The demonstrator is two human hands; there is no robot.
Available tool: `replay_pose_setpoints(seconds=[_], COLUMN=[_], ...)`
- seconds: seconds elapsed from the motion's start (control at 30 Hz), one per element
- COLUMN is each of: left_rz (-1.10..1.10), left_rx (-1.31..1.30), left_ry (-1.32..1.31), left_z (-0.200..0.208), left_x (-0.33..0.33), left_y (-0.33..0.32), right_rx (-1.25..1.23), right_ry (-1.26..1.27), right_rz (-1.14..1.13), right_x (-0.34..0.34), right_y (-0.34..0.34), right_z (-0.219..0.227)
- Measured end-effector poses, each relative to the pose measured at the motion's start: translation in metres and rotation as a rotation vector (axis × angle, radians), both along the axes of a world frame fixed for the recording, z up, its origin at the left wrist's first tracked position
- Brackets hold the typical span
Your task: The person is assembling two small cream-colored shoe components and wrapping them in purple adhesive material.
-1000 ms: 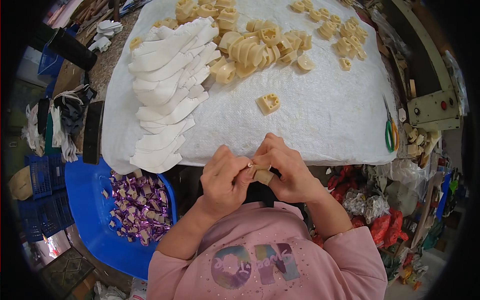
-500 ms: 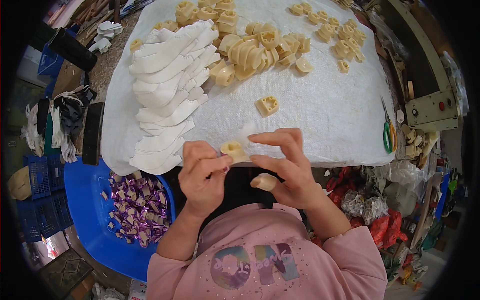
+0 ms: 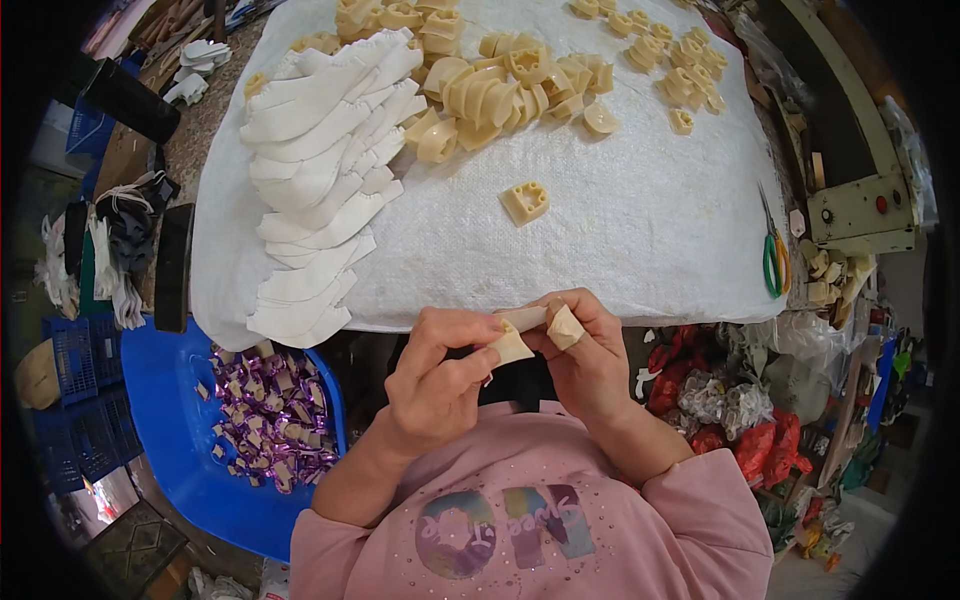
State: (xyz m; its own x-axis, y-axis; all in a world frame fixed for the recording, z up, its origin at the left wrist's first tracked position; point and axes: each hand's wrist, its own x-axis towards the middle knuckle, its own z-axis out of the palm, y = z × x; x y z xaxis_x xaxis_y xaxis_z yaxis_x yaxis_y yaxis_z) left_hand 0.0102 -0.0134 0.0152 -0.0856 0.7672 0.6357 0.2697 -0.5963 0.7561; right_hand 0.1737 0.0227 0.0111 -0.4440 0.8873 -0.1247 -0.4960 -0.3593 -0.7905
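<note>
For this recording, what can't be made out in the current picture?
All in the head view:
- Held cream piece: left end, covered by the left hand's fingers.
- White strip: right end, hidden by the right hand.
- Cream heap: far part cut off by the top edge; count hidden by overlap.
- White cut sheets: count hidden by overlap.
- Blue tub: lower right, behind the pink sleeve.

Large block letters (image 3: 455, 562) in patchy purple, teal and olive stand across the front of the pink shirt (image 3: 535, 470), upside down in this view, with smaller pale purple script (image 3: 545, 525) running over them.
</note>
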Motion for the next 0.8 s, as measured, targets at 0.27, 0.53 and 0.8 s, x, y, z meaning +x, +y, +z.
replay_pose_setpoints(seconds=[0.27,0.53,0.8], left_rz=[0.200,0.179,-0.167], left_rx=[0.087,-0.124,-0.141], left_ry=[0.562,0.386,0.007], left_z=[0.009,0.003,-0.004], left_x=[0.007,0.000,0.000], left_y=[0.006,0.007,0.007], right_rx=[0.097,0.492,0.154], right_ry=[-0.205,-0.673,-0.284], right_rz=[0.055,0.216,0.519], right_x=[-0.008,-0.002,0.008], right_y=[-0.001,0.025,0.055], right_z=[0.016,0.017,0.012])
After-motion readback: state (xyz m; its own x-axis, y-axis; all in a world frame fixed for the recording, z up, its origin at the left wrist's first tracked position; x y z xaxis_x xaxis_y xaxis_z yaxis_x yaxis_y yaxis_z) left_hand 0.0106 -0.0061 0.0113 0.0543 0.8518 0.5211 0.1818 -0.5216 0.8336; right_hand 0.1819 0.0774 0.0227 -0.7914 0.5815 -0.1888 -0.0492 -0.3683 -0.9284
